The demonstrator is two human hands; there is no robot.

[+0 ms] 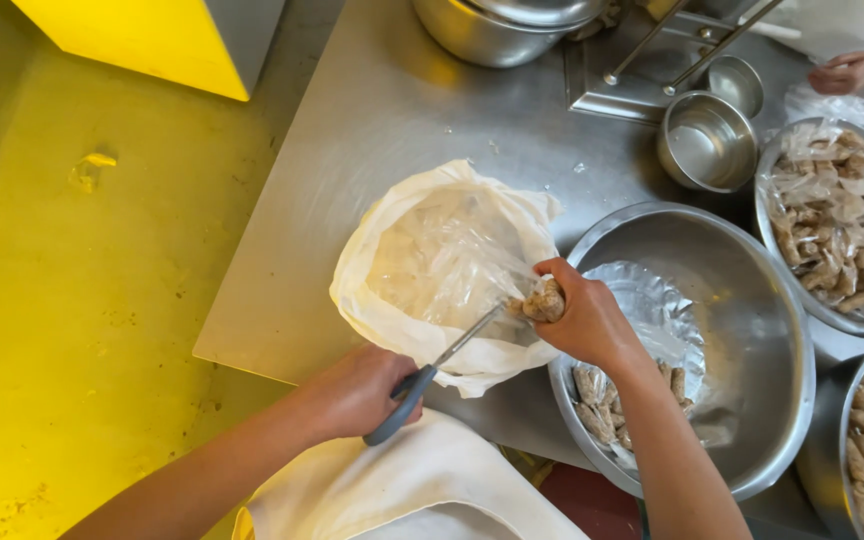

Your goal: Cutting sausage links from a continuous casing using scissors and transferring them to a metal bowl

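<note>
Left hand [357, 392] closed round scissors [442, 372], blades aimed at roll [544, 301]. Right hand [582, 318] pinching that roll over near rim of white bag [377, 300] on steel table [372, 110]. Just right, big bowl [752, 330] with wrapped rolls; farther right, two more bowlfuls.
</note>
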